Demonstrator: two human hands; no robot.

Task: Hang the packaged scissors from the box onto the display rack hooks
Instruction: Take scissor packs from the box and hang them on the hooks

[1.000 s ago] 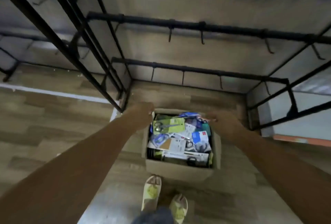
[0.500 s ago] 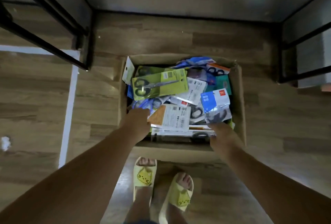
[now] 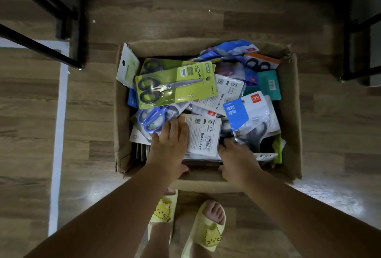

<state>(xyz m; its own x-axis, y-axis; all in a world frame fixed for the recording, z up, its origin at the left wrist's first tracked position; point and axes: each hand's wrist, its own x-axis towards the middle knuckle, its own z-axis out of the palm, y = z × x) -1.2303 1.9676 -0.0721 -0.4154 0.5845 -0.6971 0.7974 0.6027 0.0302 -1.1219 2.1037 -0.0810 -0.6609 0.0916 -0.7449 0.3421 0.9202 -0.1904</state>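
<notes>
An open cardboard box (image 3: 288,101) stands on the floor, full of packaged scissors. On top lies a green card with black-handled scissors (image 3: 175,86); a blue-handled pair (image 3: 152,119) and a blue-and-clear pack (image 3: 247,113) lie lower. My left hand (image 3: 169,146) lies with its fingers on a stack of white-backed packs (image 3: 204,134), thumb at the stack's front edge. At the stack's right edge my right hand (image 3: 237,160) grips it, fingertips pushed in under the blue-and-clear pack. The rack's hooks are out of view.
Black legs of the display rack stand left (image 3: 72,20) and right (image 3: 350,51) of the box on the wooden floor. A white floor strip (image 3: 59,125) runs along the left. My feet in yellow slippers (image 3: 206,228) stand just before the box.
The view has tipped down and closer to the box, so the rack bars and hooks have left the frame. Both hands moved from the box's rim into it, onto the white-backed stack.
</notes>
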